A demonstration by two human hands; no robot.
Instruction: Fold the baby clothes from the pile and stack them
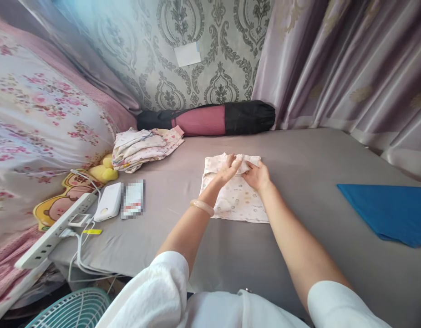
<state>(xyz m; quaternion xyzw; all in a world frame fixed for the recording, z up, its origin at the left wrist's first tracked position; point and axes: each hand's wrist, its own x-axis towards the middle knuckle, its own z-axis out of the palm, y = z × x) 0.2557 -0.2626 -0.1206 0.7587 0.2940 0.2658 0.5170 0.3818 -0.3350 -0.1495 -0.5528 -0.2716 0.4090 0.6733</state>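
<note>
Here's the printed cloth (240, 198), mid-scene on the smooth grey cover (301, 159): squarish, long axis unclear, rumpled flap (213, 165) far, straight edge (240, 220) near. My left hand (229, 170) lies flat across the flap, fingers extended; my right hand (258, 176) curls at its right, pinching or not, I can't tell.

We list one garment (238, 200), pinkish white with small scattered motifs; one cloth (388, 212), solid blue; one surface cover (306, 157), plain grey. We also record wallpaper (220, 45), grey damask, and one long bag (203, 121), black and dusty pink.
</note>
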